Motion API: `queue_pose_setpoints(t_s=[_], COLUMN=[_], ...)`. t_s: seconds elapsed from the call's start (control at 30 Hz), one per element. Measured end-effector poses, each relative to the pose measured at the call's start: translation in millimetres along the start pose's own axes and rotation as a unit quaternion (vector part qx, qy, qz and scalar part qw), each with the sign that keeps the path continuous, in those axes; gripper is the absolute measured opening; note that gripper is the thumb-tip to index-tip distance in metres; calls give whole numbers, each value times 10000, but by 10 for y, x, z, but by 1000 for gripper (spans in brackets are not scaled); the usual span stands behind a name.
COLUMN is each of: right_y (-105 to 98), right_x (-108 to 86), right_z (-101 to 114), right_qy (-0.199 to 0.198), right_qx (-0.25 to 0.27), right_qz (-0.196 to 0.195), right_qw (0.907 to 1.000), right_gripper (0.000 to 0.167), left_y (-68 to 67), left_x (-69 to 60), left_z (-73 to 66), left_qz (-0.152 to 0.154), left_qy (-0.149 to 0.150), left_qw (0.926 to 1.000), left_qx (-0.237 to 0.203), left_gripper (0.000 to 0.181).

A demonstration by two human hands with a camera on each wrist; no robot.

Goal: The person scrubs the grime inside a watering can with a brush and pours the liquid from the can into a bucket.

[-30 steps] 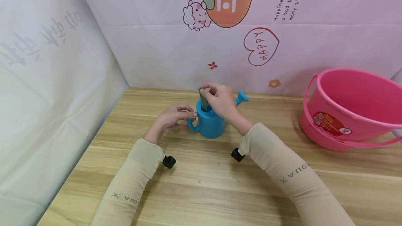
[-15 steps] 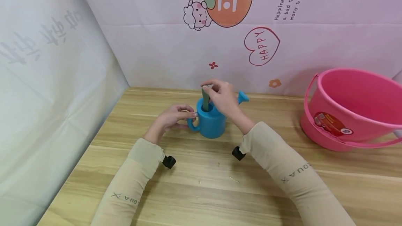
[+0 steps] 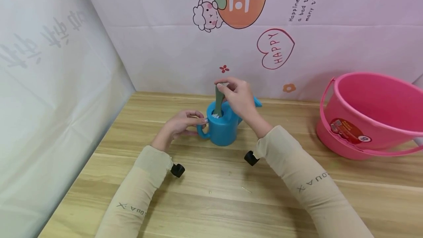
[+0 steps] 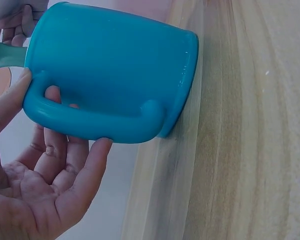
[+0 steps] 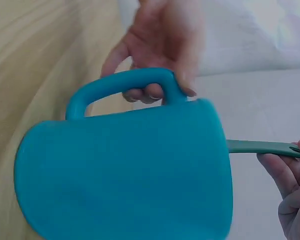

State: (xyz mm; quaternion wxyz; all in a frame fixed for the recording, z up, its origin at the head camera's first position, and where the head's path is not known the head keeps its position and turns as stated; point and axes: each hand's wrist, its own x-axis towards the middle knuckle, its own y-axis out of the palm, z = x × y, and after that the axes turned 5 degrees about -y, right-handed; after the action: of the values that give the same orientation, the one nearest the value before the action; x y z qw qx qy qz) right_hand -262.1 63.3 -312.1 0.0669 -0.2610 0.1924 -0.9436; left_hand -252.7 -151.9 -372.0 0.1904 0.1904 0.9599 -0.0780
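A blue watering can (image 3: pixel 223 130) stands upright on the wooden table, its spout partly behind the right forearm and hand. The left hand (image 3: pixel 185 122) holds its handle; in the left wrist view the thumb of the left hand (image 4: pixel 50 175) lies at the handle's top and other fingers pass through the loop. Above the can, the right hand (image 3: pixel 239 96) pinches the upper end of a green handle (image 3: pixel 219 100). White bristles (image 3: pixel 216 115) show at its lower end, in the can's opening. In the right wrist view the green handle (image 5: pixel 260 147) sticks out of the can's top.
A pink bucket (image 3: pixel 360 120) with its carrying handle lowered stands on the right of the table (image 3: pixel 205 212). Behind is a printed white cloth wall (image 3: pixel 165 58); another white sheet hangs at the left. Small bits lie on the table's middle.
The right hand has risen and shifted slightly right, drawing the green handle upward so the white bristles now show at the opening. The left hand and can have stayed in place.
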Motion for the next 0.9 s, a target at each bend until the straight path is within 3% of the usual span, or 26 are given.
queue_pose_setpoints(t_s=[0.23, 0.47, 0.63, 0.83, 0.9], right_y=[89, 45, 92, 50, 51], right_x=[-42, 11, -17, 20, 5], right_z=[-30, 11, 20, 53, 45], right_qy=[-61, -20, -20, -2, -21], right_qx=[-429, -37, -361, -125, -269], right_qz=[462, 44, 591, 76, 126], right_qw=[9980, 10000, 9976, 9999, 9996], right_gripper=[23, 23, 25, 23, 24], left_y=[-22, -31, -46, -29, -19], left_x=[-8, -11, -26, -13, -7], left_z=[-10, -14, -8, -2, -1], left_qz=[52, 33, 15, -27, -14], left_qy=[26, 64, 42, 9, 18], left_qw=[10000, 10000, 10000, 10000, 9999], left_qx=[-2, 6, 13, 82, 100], left_gripper=[15, 15, 15, 20, 21])
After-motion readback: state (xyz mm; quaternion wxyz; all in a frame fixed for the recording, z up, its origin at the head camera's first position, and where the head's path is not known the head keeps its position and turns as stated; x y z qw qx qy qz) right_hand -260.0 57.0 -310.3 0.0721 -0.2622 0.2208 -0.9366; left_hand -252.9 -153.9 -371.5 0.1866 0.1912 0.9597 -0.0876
